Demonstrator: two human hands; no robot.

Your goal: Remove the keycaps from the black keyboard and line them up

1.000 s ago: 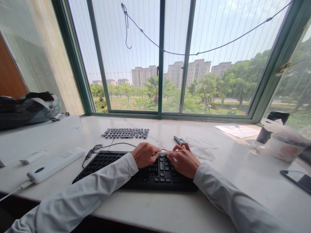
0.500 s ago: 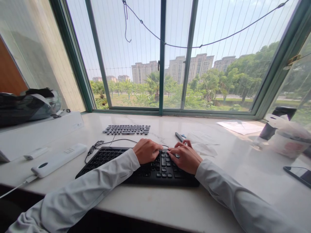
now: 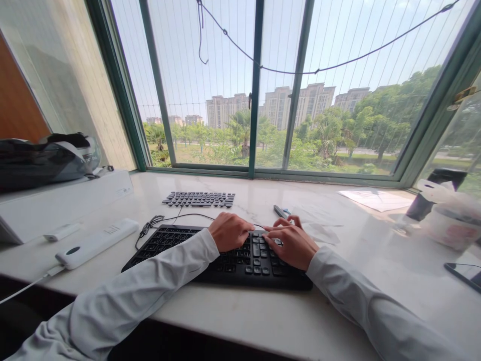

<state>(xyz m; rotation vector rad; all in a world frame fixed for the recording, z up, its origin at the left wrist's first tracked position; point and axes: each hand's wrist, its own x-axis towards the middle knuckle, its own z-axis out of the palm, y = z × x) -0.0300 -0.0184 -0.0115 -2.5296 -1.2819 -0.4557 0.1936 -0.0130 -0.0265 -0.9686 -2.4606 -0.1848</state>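
Observation:
A black keyboard (image 3: 165, 245) lies on the white marble sill in front of me. My left hand (image 3: 229, 231) rests on its middle keys with the fingers curled under. My right hand (image 3: 293, 243) is over the right block of keys, its fingertips drawn together and pointing left, almost meeting the left hand. What the fingers hold, if anything, is hidden. Both arms wear white sleeves. A flat set of dark keycaps (image 3: 199, 199) is laid out in rows behind the keyboard.
The keyboard cable (image 3: 165, 219) coils at its back left. A white power strip (image 3: 93, 243), a white box (image 3: 63, 198) and a black bag (image 3: 41, 160) are on the left. A dark pen-like tool (image 3: 278, 211), papers (image 3: 376, 199), a bagged cup (image 3: 451, 215) and a phone (image 3: 464, 275) lie to the right.
The view has drifted slightly up and left. Both hands stay on the same part of the keyboard, with only small finger movement.

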